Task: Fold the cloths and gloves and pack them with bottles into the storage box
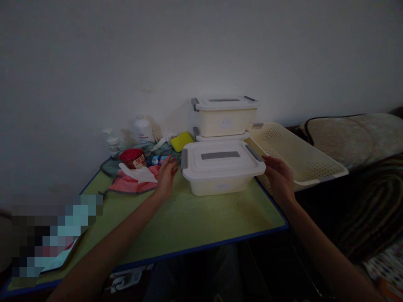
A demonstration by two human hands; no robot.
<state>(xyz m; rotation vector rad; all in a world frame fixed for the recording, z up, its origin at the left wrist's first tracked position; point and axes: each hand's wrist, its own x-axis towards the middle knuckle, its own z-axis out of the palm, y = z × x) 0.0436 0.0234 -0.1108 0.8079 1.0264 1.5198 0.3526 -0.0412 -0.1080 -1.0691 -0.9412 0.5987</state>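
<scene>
A lidded storage box (223, 184), cream with a white lid and grey latches, sits upright on the green table in front of me. My left hand (166, 176) is just left of it, a small gap from the grey latch, its fingers apart and slightly curled. On the other side, my right hand (279, 178) has its fingertips at the lid's right edge by the latch; whether they touch is hard to tell. Nothing is gripped in either hand. Behind stands a similar box (226, 121), stacked on another lidded box (220, 137) mostly hidden from view.
A cream perforated basket (315, 165) lies right of the table (201, 222). Left of the boxes are a red tub (132, 158), a pink cloth (126, 184), a yellow sponge-like block (181, 141), a white bottle (144, 129) and a pump bottle (112, 144). A wall rises behind.
</scene>
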